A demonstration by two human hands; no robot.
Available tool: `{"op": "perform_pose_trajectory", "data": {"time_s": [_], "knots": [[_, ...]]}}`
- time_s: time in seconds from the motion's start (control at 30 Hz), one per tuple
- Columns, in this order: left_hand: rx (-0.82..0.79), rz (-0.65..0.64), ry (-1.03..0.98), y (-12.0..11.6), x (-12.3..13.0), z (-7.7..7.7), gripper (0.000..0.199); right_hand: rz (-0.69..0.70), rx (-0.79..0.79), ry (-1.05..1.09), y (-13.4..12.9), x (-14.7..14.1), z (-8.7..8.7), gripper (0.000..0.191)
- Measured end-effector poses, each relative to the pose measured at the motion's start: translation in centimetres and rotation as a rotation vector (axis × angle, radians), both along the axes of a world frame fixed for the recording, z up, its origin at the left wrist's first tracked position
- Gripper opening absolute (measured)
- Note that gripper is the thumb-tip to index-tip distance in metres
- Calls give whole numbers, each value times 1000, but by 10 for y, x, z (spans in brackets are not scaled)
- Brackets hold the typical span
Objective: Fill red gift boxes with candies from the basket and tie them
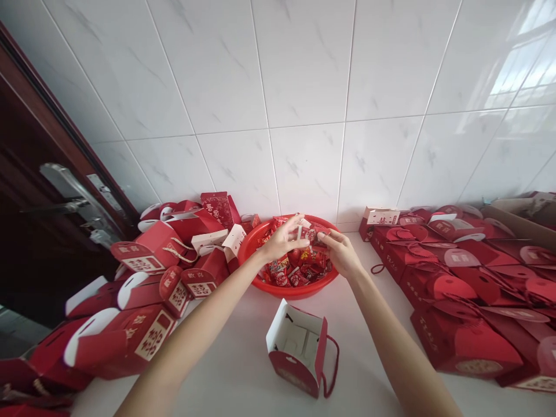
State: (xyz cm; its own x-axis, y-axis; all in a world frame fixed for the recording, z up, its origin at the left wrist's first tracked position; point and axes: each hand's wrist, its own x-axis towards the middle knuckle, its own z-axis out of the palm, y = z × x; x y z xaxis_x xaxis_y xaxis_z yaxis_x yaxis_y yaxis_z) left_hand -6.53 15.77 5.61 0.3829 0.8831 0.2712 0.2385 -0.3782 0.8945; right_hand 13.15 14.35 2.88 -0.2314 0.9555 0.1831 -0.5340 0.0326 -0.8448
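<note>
A red plastic basket (299, 291) full of wrapped sweets (289, 272) stands against the tiled wall. Over it, my left hand (282, 240) has its thumb and fingers apart, with nothing plainly gripped. My right hand (343, 252) is above the basket's right side, its fingertips closed on a small red-wrapped sweet (310, 234) held between the two hands. In front of the basket sits an open red gift box (295, 370), white inside, with a dark red cord handle on its right. Its visible floor holds no sweets.
Red boxes with open flaps (143, 336) crowd the left of the white table (234, 359). Rows of closed red boxes (464, 341) fill the right, with a cardboard carton (525, 223) behind. A dark door (39, 220) with a metal handle is at far left.
</note>
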Motion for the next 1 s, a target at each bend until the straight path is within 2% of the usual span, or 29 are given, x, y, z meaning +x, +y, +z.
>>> {"op": "perform_pose_trajectory", "data": {"time_s": [0.1,0.23,0.33,0.4,0.5,0.63,0.73,0.9,1.0], "knots": [[-55,-40,179,8,-1,-9,53,-99,-32,119,4,1,-1,31],[-81,-193,522,18,13,-28,27,-115,-59,174,8,2,-3,32],[-22,-329,811,20,32,-39,29,-134,-55,173,9,1,-4,30],[25,-360,978,20,42,-44,30,-154,-60,191,9,1,-5,29],[57,-312,1066,19,48,-44,37,-187,-70,224,10,0,-5,28],[86,-250,1101,18,41,-37,56,-262,-80,271,13,-1,-9,27],[121,-169,1077,19,31,-29,55,-309,-70,284,17,-1,-13,29],[205,49,1012,30,18,-20,53,-353,-35,292,23,0,-20,28],[202,59,1010,38,20,-21,41,-342,-24,270,24,1,-21,25]]}}
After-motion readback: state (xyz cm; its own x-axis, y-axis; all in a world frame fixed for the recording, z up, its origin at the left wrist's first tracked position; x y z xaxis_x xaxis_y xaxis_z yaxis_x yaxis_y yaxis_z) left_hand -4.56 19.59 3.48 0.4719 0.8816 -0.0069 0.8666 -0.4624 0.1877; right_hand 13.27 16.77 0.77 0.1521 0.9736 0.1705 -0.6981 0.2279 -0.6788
